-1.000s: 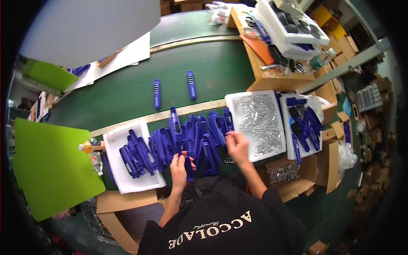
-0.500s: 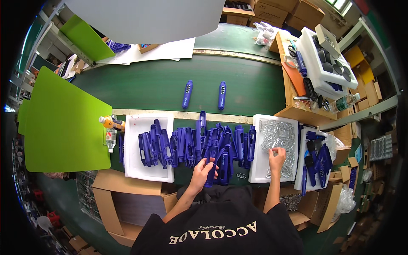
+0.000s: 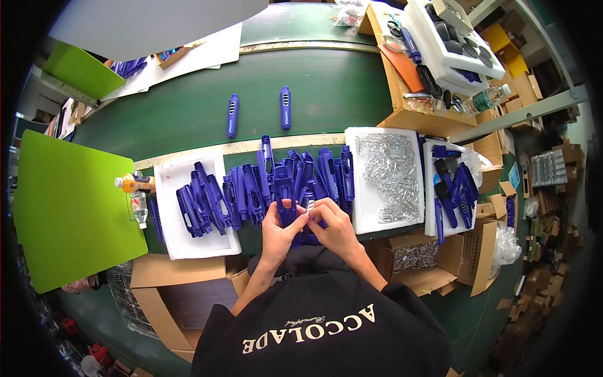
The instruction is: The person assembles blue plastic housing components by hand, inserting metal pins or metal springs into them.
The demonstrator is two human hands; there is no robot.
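Observation:
My left hand [image 3: 274, 237] is wrapped round a blue plastic tubular housing [image 3: 285, 188], held in front of my chest with an open slot toward me. Beside it, my right hand [image 3: 337, 227] pinches a small pale slotted piece [image 3: 309, 206] close to the housing's lower part. Whether the piece touches the housing I cannot tell. Just beyond both hands lies a heap of similar blue housings [image 3: 249, 187]. To the right, a white foam tray [image 3: 359, 217] holds many small clear slotted pieces [image 3: 391, 179].
A white foam tray [image 3: 204, 248] at left carries several blue housings. Two blue housings [image 3: 233, 116] with slotted pieces lie on the green belt [image 3: 169, 119]. Bottles [image 3: 133, 183] stand by a lime-green board [image 3: 75, 213]. Another foam tray [image 3: 429, 188] holds blue and black parts. Open cartons [image 3: 179, 276] sit below.
My right hand has come from the tray of clear pieces to the left hand, bringing a small slotted piece. The left hand still grips the housing. The whole view has shifted and turned.

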